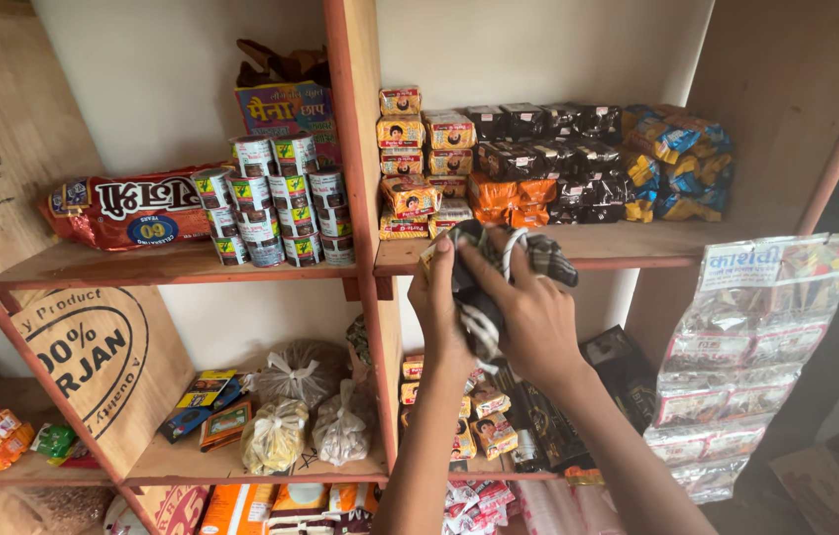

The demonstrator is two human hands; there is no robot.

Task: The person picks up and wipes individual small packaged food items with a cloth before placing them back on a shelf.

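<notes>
Both hands, left hand (442, 315) and right hand (535, 319), around upright dark checked cloth (484, 297).

Both hands, left (439, 312) and right (533, 322), clutch a checked cloth (499, 263) (shelf-front).

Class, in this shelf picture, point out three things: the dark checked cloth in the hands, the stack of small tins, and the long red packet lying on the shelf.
dark checked cloth (538, 256), head view, on its upper right fold.
stack of small tins (276, 201), head view, on a middle tin.
long red packet (132, 210), head view, on its front face.
</notes>
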